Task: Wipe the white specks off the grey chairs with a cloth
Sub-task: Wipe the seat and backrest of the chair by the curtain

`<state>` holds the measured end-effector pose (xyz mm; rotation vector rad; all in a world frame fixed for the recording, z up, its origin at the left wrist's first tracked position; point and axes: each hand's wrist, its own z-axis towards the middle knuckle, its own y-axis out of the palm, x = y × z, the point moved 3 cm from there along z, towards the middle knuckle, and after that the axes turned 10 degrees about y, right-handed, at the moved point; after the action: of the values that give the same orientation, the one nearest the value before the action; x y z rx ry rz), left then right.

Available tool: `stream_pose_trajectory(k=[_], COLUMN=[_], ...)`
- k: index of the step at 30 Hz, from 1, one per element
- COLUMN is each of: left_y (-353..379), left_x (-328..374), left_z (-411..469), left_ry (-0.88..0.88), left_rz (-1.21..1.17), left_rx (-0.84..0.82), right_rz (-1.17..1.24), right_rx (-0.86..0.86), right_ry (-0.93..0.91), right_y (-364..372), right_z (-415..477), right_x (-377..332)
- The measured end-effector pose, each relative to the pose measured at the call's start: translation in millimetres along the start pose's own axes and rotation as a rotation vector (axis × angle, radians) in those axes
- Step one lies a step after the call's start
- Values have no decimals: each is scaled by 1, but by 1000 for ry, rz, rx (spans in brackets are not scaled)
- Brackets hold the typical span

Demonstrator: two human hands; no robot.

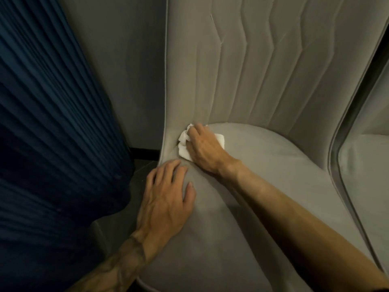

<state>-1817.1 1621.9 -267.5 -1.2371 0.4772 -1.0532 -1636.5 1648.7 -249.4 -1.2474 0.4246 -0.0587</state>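
Mid-frame, the right hand (203,147) clamps curled fingers on a white cloth (183,149) against the grey chair (263,161); the left hand (166,197) rests flat below, fingers spread.

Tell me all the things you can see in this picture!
middle chair: 1, grey, centre, with a stitched backrest
side chair: 1, grey, right edge, partly cut off
cloth: 1, white, crumpled, at the back left corner of the middle chair's seat
curtain: 1, dark blue, pleated, left side
wall: 1, grey, behind the curtain and the chairs
left hand: 1, flat on the left edge of the middle chair's seat
right hand: 1, holding the cloth against the seat
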Motion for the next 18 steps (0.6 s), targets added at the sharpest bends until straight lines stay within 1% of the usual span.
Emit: stream_pose_trajectory(k=[3, 4, 5, 8, 10, 11, 14, 16, 18], left_y=[-1, -2, -2, -3, -4, -4, -5, -4, -3], left_x=[0, 1, 1, 2, 3, 2, 3, 3, 2], left_z=[0, 0, 0, 0, 0, 0, 0, 0, -1], left_ry=[1, 1, 1, -2, -4, -4, 0, 4, 9], left_rz=[-2, 1, 0, -17, -24, -25, -31, -40, -46], left_rx=[3, 0, -1, -14, -21, -17, 16, 42, 57], right_rz=[-69, -82, -61, 50, 32, 10, -61, -107, -139], right_rx=[41, 57, 59, -12, -38, -31, 31, 112, 188], right_ry=[160, 174, 141, -29, -86, -79, 61, 257, 445], right_y=[-8, -6, -1, 7, -1, -7, -20, -23, -21], right_z=[13, 14, 11, -4, -6, -2, 13, 15, 16], right_x=[19, 14, 4, -18, -8, 2, 44, 72, 79])
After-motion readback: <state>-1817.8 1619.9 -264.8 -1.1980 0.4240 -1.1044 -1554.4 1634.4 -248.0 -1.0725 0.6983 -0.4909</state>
